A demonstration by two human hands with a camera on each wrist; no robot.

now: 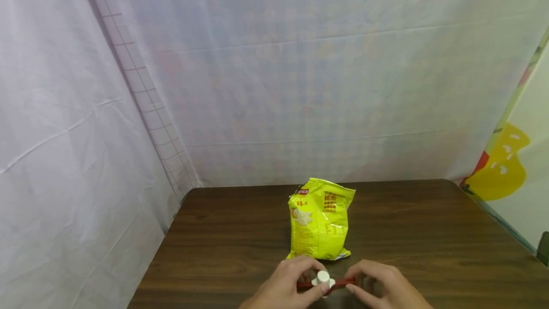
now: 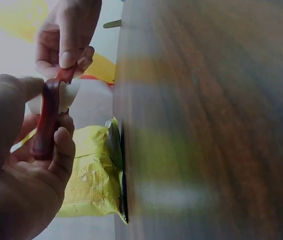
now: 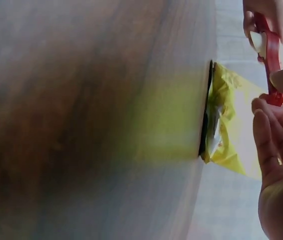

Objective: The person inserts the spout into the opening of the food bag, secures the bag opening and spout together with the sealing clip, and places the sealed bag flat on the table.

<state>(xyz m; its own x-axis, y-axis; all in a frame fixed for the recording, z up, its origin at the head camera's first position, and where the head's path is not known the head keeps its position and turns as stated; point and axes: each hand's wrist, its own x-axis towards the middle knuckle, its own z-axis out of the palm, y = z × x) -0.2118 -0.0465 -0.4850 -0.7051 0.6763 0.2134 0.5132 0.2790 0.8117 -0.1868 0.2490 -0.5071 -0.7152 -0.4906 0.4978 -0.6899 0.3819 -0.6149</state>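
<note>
Both hands hold a long, dark red bag clip with a white capped spout at its middle. My left hand grips one side of the clip, its thumb beside the white part and fingers curled behind. The right hand pinches the opposite end between thumb and fingertips. Just beyond the hands, a bright yellow snack bag stands upright on the table, printed side toward me.
The dark wood-grain table has its far edge against a pale hanging curtain. Another white curtain hangs along the left side. At the right is a white panel with a yellow printed shape.
</note>
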